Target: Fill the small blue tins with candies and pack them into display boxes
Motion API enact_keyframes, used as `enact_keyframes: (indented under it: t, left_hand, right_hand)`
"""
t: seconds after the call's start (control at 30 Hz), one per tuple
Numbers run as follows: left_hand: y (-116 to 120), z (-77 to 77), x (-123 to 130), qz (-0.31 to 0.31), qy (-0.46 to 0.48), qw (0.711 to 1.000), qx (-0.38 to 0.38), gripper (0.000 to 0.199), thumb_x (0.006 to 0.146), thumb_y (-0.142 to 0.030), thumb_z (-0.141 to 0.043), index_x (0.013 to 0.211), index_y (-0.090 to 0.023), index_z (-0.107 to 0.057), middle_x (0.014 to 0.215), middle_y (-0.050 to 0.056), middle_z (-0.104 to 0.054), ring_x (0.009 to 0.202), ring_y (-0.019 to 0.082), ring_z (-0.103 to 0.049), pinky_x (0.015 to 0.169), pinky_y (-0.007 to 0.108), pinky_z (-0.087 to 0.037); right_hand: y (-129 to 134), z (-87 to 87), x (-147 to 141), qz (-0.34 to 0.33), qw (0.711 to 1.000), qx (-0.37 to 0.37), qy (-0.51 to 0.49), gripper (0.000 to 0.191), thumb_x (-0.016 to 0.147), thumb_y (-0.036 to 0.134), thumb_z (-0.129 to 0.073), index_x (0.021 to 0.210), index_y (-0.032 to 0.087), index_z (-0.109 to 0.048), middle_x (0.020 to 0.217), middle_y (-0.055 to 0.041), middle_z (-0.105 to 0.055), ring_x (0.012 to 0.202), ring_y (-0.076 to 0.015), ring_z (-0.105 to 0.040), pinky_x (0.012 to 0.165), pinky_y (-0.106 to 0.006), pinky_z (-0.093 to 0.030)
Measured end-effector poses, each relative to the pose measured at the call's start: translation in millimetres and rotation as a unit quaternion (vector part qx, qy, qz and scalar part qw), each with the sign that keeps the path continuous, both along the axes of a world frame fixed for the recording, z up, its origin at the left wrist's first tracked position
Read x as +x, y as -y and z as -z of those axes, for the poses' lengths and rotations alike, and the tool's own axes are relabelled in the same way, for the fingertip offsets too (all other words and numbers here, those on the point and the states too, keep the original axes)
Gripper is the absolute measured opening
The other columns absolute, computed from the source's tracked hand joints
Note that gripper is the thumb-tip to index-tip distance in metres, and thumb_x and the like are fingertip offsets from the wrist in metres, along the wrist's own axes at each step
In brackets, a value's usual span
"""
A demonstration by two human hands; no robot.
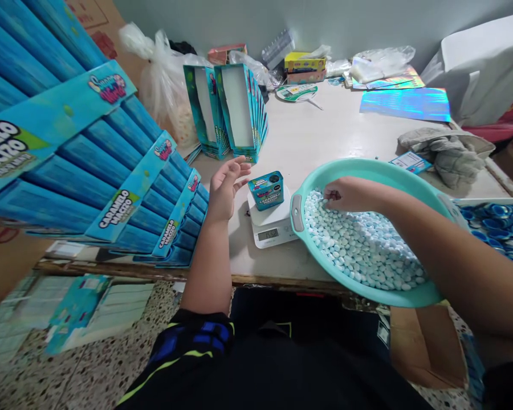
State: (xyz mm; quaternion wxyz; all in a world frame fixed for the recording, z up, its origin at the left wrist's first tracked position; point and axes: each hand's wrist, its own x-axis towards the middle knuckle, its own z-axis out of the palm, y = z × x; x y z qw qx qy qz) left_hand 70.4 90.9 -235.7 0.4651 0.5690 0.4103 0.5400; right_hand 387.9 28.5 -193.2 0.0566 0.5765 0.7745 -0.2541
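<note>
A small blue tin-like box (267,192) stands upright on a white digital scale (273,232), whose display is lit. Left of the box is my left hand (227,185), raised with its fingers apart and nothing in them. A turquoise oval basin (370,166) full of pale blue and white candies (359,245) sits right of the scale. Over the left part of the candies my right hand (344,195) has its fingers curled together at the surface; what they hold, if anything, is hidden.
Blue display trays (81,165) are stacked at the left, with more open blue trays (239,114) behind the scale. Plastic bags (166,85) stand at the back left. A grey cloth (457,159) and a container of blue lids (500,228) are at the right.
</note>
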Motion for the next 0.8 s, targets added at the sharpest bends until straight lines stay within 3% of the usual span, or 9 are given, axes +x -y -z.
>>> enact_keyframes:
  t: [0.2,0.33,0.5,0.6,0.7,0.8]
  left_hand:
    - [-2,1.6,-1,-0.038,0.042,0.998,-0.001,0.052,0.08,-0.07,-0.072,0.107,-0.026,-0.072,0.103,0.007,-0.072,0.095,0.02,-0.07,0.082,0.032,-0.058]
    - [-2,2.0,-1,-0.045,0.047,0.998,-0.001,0.05,0.08,-0.069,-0.072,0.102,-0.025,-0.073,0.095,0.006,-0.07,0.081,0.016,-0.066,0.074,0.028,-0.056]
    - [-3,4.8,2,-0.063,0.061,0.996,-0.005,0.048,0.078,-0.067,-0.073,0.098,-0.023,-0.073,0.092,0.006,-0.069,0.077,0.015,-0.064,0.075,0.028,-0.056]
    - [4,3.7,4,-0.11,0.003,0.992,0.066,0.04,0.088,-0.062,-0.065,0.095,-0.023,-0.071,0.091,0.005,-0.069,0.082,0.018,-0.066,0.081,0.032,-0.056]
    - [21,-0.3,10,-0.154,-0.184,0.941,0.238,0.036,0.097,-0.053,-0.055,0.098,-0.021,-0.071,0.1,0.008,-0.071,0.099,0.022,-0.067,0.095,0.039,-0.054]
    - [39,-0.1,23,-0.091,-0.374,0.86,0.333,0.043,0.1,-0.049,-0.053,0.128,-0.021,-0.068,0.127,0.013,-0.069,0.125,0.029,-0.06,0.116,0.051,-0.041]
  right_hand:
    - [-1,1.9,5,-0.009,0.999,0.038,-0.014,0.008,0.09,0.028,-0.062,0.085,0.021,-0.064,0.084,-0.0047,-0.068,0.071,-0.0209,-0.057,0.061,-0.034,-0.037]
    - [-2,-1.1,11,0.03,0.998,0.051,-0.031,0.01,0.09,0.03,-0.063,0.091,0.021,-0.068,0.09,-0.0056,-0.07,0.077,-0.0222,-0.062,0.065,-0.035,-0.043]
    - [-1,-4.1,12,0.058,0.996,0.06,-0.042,0.012,0.092,0.032,-0.062,0.095,0.021,-0.068,0.095,-0.0074,-0.071,0.084,-0.0238,-0.065,0.07,-0.036,-0.046]
    - [-4,2.6,11,0.043,0.996,0.061,-0.041,0.013,0.092,0.032,-0.06,0.096,0.021,-0.066,0.102,-0.0092,-0.07,0.089,-0.0257,-0.064,0.073,-0.037,-0.047]
    - [-11,17.8,12,0.01,0.995,0.084,-0.059,0.014,0.092,0.03,-0.056,0.097,0.021,-0.065,0.112,-0.0127,-0.067,0.097,-0.0285,-0.063,0.079,-0.039,-0.049]
    - [-19,36.2,12,0.001,0.99,0.107,-0.089,0.014,0.091,0.031,-0.054,0.095,0.023,-0.064,0.11,-0.0131,-0.067,0.096,-0.0304,-0.064,0.082,-0.041,-0.051]
